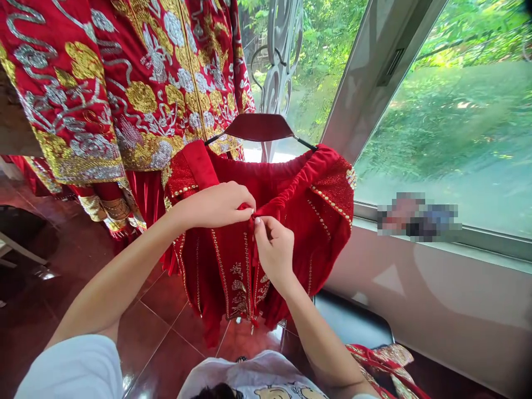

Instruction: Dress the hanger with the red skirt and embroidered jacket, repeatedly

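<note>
A red beaded garment with gold trim hangs in front of me from a dark red hanger. At the middle of its neckline, both my hands meet. My left hand pinches the red fabric edge between thumb and fingers. Just below it to the right, my right hand has its fingers curled in a pinch on the same front edge. Whatever small fastening lies between the fingertips is hidden. Gold beaded lines and leaf embroidery run down the front below my hands.
A red jacket with gold and silver embroidery hangs at the left. Windows with a sill stand at the right. Below them is a black seat, with a red and gold cloth nearby. Reddish tiles cover the floor.
</note>
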`<state>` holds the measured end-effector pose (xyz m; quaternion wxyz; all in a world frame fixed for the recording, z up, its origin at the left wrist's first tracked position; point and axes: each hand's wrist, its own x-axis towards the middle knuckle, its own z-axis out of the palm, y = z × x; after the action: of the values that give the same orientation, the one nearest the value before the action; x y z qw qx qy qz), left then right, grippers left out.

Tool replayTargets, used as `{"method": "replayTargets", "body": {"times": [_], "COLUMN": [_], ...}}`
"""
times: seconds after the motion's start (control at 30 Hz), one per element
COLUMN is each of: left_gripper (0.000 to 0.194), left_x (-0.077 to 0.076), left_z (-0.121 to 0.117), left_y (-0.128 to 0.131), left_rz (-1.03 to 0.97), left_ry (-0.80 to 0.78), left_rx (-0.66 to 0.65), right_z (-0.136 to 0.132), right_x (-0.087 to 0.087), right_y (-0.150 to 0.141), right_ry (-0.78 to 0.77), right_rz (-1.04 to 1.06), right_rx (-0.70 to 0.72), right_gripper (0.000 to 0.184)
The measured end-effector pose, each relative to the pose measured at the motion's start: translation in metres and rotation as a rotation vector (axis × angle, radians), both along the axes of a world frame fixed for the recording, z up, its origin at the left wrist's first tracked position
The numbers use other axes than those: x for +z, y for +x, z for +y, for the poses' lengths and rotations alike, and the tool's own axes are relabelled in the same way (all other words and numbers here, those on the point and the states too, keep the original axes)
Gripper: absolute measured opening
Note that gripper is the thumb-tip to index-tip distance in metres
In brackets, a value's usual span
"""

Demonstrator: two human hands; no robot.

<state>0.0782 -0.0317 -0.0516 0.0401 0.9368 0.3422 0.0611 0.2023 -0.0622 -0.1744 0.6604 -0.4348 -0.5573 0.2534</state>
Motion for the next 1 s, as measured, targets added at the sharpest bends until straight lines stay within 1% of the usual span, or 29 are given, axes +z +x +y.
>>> {"method": "replayTargets", "body": {"times": [0.07, 0.1, 0.13, 0.2, 0.27, 0.3, 0.37, 0.43, 0.5, 0.6, 0.67, 0.7, 0.77, 0.83, 0.9, 1.0], "left_gripper": [0.029, 0.031, 0.033, 0.037, 0.036, 0.034, 0.029, 0.021, 0.018, 0.026, 0.030, 0.031, 0.031, 0.029, 0.024, 0.015], "left_x": [-0.003, -0.005, -0.006, -0.008, -0.008, -0.007, -0.008, -0.012, -0.019, -0.026, -0.024, -0.022, -0.016, -0.012, -0.012, -0.015], "left_z": [0.006, 0.010, 0.013, 0.020, 0.023, 0.022, 0.017, 0.007, -0.004, -0.017, -0.020, -0.020, -0.017, -0.012, -0.007, -0.003], "left_y": [0.003, 0.006, 0.008, 0.014, 0.022, 0.026, 0.034, 0.040, 0.041, 0.036, 0.030, 0.027, 0.023, 0.020, 0.019, 0.019], "left_rz": [-0.019, -0.032, -0.036, -0.011, 0.045, 0.079, 0.160, 0.276, 0.382, 0.429, 0.430, 0.435, 0.436, 0.424, 0.406, 0.421], "left_ry": [-0.002, -0.008, -0.023, -0.079, -0.115, -0.095, 0.038, 0.244, 0.435, 0.668, 0.763, 0.783, 0.791, 0.770, 0.718, 0.596], "left_rx": [-0.033, -0.021, 0.002, 0.036, 0.036, 0.036, 0.061, 0.076, 0.032, -0.044, -0.072, -0.089, -0.112, -0.103, -0.087, -0.071], "right_z": [0.000, 0.000, 0.000, 0.001, 0.002, 0.003, 0.003, 0.003, 0.002, 0.000, 0.000, 0.000, 0.001, 0.002, 0.002, 0.000], "right_x": [-0.002, -0.003, -0.004, -0.004, -0.004, -0.004, -0.004, -0.003, -0.003, 0.000, 0.003, 0.004, 0.005, 0.002, -0.004, -0.015], "right_y": [-0.002, -0.003, -0.004, -0.006, -0.008, -0.008, -0.009, -0.009, -0.008, -0.009, -0.011, -0.013, -0.016, -0.020, -0.024, -0.024], "right_ry": [0.025, -0.004, -0.057, -0.185, -0.278, -0.299, -0.312, -0.313, -0.300, -0.228, -0.155, -0.129, -0.114, -0.133, -0.153, -0.178], "right_rz": [-0.059, -0.051, -0.020, 0.115, 0.329, 0.444, 0.615, 0.669, 0.660, 0.621, 0.576, 0.555, 0.520, 0.502, 0.494, 0.501], "right_rx": [-0.060, -0.041, 0.017, 0.189, 0.329, 0.360, 0.355, 0.329, 0.310, 0.268, 0.227, 0.211, 0.211, 0.236, 0.254, 0.247], "right_gripper": [0.024, 0.025, 0.026, 0.027, 0.025, 0.024, 0.025, 0.029, 0.030, 0.030, 0.029, 0.027, 0.026, 0.026, 0.027, 0.029]}}
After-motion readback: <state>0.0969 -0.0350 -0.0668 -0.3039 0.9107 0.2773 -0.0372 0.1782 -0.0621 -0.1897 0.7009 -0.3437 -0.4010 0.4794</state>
